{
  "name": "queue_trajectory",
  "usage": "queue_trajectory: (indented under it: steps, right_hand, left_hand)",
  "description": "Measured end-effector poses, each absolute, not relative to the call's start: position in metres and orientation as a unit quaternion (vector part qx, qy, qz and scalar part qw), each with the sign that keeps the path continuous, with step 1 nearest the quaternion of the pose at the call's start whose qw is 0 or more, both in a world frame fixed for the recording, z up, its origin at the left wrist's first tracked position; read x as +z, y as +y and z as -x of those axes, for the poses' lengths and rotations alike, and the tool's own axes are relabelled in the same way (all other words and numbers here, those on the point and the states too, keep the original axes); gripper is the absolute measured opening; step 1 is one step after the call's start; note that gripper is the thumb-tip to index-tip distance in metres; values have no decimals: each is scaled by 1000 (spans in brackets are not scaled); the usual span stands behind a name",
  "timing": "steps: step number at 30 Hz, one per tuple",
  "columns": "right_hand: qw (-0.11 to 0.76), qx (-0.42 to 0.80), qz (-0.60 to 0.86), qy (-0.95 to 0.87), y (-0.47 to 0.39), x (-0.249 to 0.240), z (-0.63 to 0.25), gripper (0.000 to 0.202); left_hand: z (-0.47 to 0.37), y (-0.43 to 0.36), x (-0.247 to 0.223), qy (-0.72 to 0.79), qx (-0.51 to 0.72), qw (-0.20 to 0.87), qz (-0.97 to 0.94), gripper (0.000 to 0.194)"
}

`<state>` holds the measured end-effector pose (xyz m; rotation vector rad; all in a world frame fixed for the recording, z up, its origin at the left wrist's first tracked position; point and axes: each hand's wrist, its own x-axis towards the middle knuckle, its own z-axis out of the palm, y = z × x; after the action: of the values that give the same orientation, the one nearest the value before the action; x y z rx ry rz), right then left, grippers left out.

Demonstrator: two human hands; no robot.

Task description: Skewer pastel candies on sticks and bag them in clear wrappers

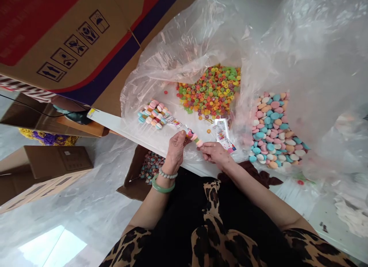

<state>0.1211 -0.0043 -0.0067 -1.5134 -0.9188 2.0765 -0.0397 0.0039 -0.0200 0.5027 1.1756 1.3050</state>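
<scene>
Between both hands is a short candy skewer [196, 138] of pink and yellowish pieces, with a printed part near its upper left end. My left hand [176, 146] pinches that end; a green bangle and a bead bracelet circle the wrist. My right hand [213, 151] has its fingers closed on the lower right end. Printed wrapping [174, 121] reaches from near the left hand to a pile of candy skewers [152, 113]. Beside the right hand lie flat printed wrappers [222, 132]. Beyond the hands is a heap of colourful ring candies [214, 89] on clear plastic.
Pastel oval candies [273, 131] lie in clear plastic sheeting [322, 87] at right. A large carton [115, 64] stands at upper left. Below the table edge, an open box [130, 179] holds many colourful pieces. Another cardboard box [57, 163] sits on the floor at left.
</scene>
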Motion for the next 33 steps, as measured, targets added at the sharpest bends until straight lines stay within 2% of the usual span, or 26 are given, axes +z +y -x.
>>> queue_trajectory:
  steps: [4,7,9,12,18,21,23,27,30,33]
  right_hand:
    - [186,505,593,-599,-11,-3,-117,33]
    - [118,301,586,-744,-16,-1,-116,29]
    - [63,210,581,-784,-18,-2,-117,33]
    - [15,137,576,-806,-19,-3,-119,36]
    - [1,96,553,-827,-18,-3,-120,41]
    - [10,142,561,-815,-19,0,-117,40]
    - [50,226,566,-792,-17,3,-116,35]
    - [142,550,548,-614,-8,6,-118,22]
    - [139,793,464,-369,-3,5,-123,19]
    - [111,910,339,-212,-1,0,-126,20]
  left_hand:
    - [35,4,-18,497,571,624,-194,39]
    - [33,4,-15,487,583,630,-161,35]
    - [33,5,-15,486,587,631,-147,33]
    - [36,5,-16,490,590,629,-128,33]
    - [34,4,-17,467,591,640,-153,33]
    - [32,3,-17,454,583,651,-173,36]
    - [33,3,-18,441,572,667,-181,40]
    - [38,4,-20,411,557,696,-190,44]
    - [40,4,-18,400,547,710,-190,45]
    - [40,4,-12,411,530,720,-180,49]
